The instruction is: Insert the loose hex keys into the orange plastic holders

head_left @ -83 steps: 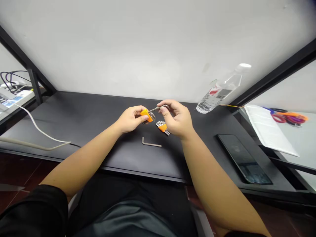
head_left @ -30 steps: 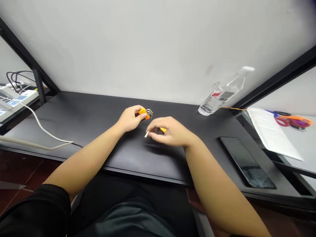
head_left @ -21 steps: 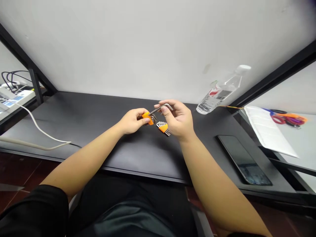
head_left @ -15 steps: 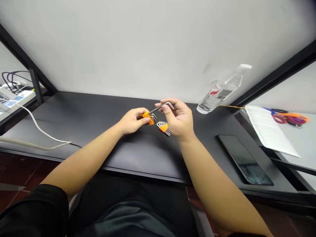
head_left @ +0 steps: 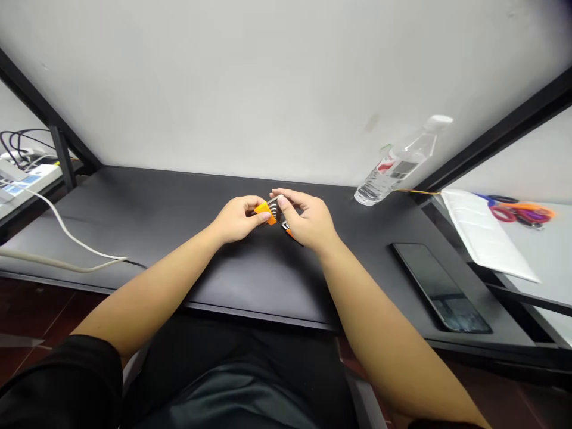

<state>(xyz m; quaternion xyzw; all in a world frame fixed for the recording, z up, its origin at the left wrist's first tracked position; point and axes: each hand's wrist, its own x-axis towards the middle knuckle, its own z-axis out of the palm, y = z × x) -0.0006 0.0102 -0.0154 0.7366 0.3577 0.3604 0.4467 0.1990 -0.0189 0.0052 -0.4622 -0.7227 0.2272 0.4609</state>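
Observation:
My left hand (head_left: 240, 219) is closed on an orange hex key holder (head_left: 266, 213), thumb on its near side. Several bent silver keys stick out of the holder toward the right. Against these keys is my right hand (head_left: 308, 219), its thumb and fingers closed on the bent end of the largest hex key (head_left: 276, 199), whose shaft runs into the holder. A second set of hex keys (head_left: 287, 228) with an orange holder lies on the table below, mostly hidden behind my right hand.
A clear water bottle (head_left: 393, 167) stands by the wall at the back right. A black phone (head_left: 440, 286) lies on the dark table (head_left: 147, 220) at right. White cables (head_left: 67, 232) cross the left end. Beyond the right edge are a white pouch (head_left: 487, 238) and colored rings (head_left: 522, 213).
My right hand has moved left and slightly down, bringing the large hex key deeper into the orange holder. The second set is now more covered. My left hand stays nearly in place.

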